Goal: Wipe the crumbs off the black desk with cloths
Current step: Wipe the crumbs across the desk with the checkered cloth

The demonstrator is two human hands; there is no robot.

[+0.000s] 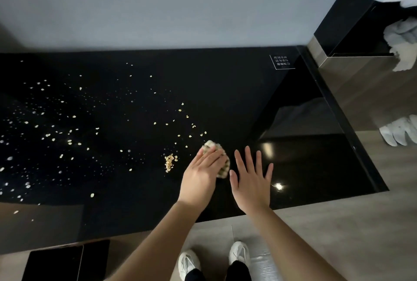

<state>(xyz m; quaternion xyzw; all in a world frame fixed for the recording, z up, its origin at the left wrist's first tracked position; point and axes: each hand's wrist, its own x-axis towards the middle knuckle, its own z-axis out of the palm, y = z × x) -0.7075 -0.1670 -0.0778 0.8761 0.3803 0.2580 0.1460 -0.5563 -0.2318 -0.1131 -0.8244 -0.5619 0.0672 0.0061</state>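
My left hand (200,175) presses the cloth (222,164) on the black desk (225,91)
Its fingers (211,157) lie straight; right hand (251,182) spread open beside it; crumbs (170,162) heaped near cloth

Dim overall. Glossy black desk (225,91) shows a sharp glare spot at lower right, a softer patch just above. Crumbs (47,135) toward the left edge look smeared, unfocused. Wide-angle bowing at frame edges.
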